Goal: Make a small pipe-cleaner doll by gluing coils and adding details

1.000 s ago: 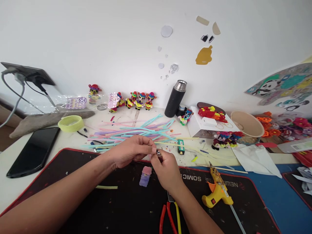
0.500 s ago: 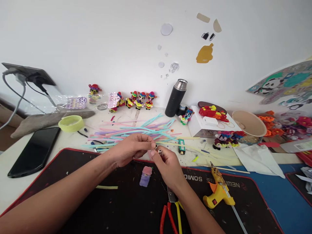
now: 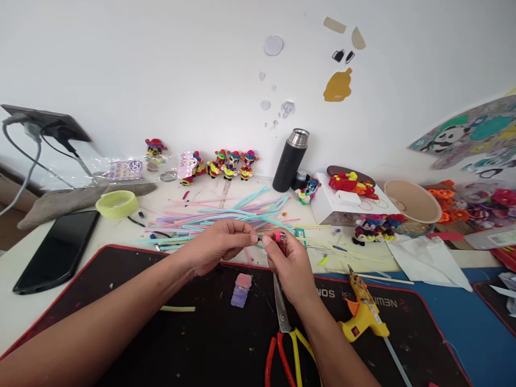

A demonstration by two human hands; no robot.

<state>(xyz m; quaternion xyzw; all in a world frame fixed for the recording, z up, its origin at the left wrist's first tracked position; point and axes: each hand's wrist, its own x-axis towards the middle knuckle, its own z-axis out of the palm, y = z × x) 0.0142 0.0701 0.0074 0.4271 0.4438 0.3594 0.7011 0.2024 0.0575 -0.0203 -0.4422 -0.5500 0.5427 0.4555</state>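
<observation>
My left hand (image 3: 226, 242) is pinched at the middle of the view, its fingertips meeting those of my right hand around something small and greenish that I cannot make out. In my right hand (image 3: 288, 263), a small red-topped object (image 3: 280, 237) shows between the curled fingers. Below the hands, a pink and purple fuzzy piece (image 3: 241, 290) lies on the black mat (image 3: 193, 344). Scissors (image 3: 282, 312) with red handles and a yellow-handled tool (image 3: 297, 355) lie beneath my right wrist.
Colourful pipe cleaners (image 3: 242, 212) spread behind the hands. A yellow glue gun (image 3: 365, 317) lies right, a phone (image 3: 58, 250) left. A black flask (image 3: 290, 161), a white box (image 3: 322, 209) and several small figures (image 3: 229, 165) stand near the wall.
My right hand has shifted slightly right, and its fingertips have drawn away from my left hand a little. The red-topped object now shows in it, and more of the scissors' blade is visible.
</observation>
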